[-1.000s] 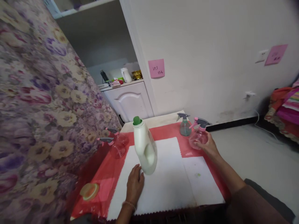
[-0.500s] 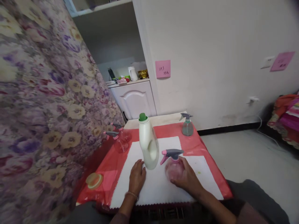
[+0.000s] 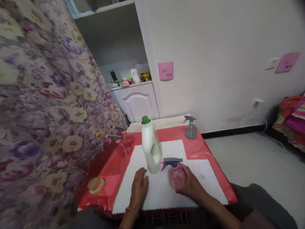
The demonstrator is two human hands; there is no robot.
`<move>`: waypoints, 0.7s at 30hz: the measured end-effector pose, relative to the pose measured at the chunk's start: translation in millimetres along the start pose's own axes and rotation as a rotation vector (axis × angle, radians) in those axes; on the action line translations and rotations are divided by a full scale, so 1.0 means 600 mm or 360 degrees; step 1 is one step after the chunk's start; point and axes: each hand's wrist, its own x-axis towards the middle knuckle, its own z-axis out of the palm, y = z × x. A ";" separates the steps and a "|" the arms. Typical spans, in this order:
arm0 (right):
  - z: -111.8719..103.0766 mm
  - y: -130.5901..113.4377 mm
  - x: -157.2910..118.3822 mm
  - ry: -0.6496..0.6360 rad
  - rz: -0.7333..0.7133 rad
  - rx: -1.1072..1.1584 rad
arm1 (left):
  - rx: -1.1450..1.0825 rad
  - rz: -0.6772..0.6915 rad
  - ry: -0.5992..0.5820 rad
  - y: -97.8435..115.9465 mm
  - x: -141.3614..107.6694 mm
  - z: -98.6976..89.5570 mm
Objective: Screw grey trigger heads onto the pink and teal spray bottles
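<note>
My right hand (image 3: pixel 192 185) is wrapped round the clear pink body of a spray bottle (image 3: pixel 175 178) from its right side. The bottle's grey and pink trigger head points left, in front of the jug. My left hand (image 3: pixel 139 187) rests on the white cloth (image 3: pixel 164 198) with its fingers apart, holding nothing. Just beyond it stands a tall pale-green detergent jug (image 3: pixel 149 143), upright, with a side handle and a green piece in its mouth. I cannot tell whether the spray bottle's base touches the cloth.
Two pink spray bottles (image 3: pixel 123 149) stand at the table's left side, by the flowered curtain (image 3: pixel 59 95). A greenish spray bottle (image 3: pixel 191 131) is at the back right. Near the front left lies a round yellowish tape roll (image 3: pixel 96 185) on the red table cover (image 3: pixel 107 173).
My right hand has shifted the spray bottle slightly left and down, turning its head a little. My left hand has drawn back slightly toward me. The jug has not moved.
</note>
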 end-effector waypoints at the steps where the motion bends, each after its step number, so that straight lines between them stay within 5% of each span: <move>1: -0.002 0.001 0.000 -0.0019 -0.0001 0.0027 | -0.0019 -0.0024 0.0025 0.010 -0.014 -0.003; 4: -0.005 0.005 0.001 -0.0064 0.0011 0.0073 | -0.0174 -0.0127 0.0092 0.050 -0.057 -0.004; 11: -0.008 -0.016 -0.002 -0.0022 -0.0109 -0.0027 | -0.0524 0.0037 -0.0284 0.155 -0.099 0.039; 16: -0.005 -0.043 -0.014 0.0096 -0.0167 -0.0246 | -0.0654 -0.0034 -0.0221 0.180 -0.115 0.062; 21: 0.015 -0.006 -0.028 0.0241 -0.0272 -0.0372 | -0.0817 -0.0108 -0.0270 0.190 -0.120 0.060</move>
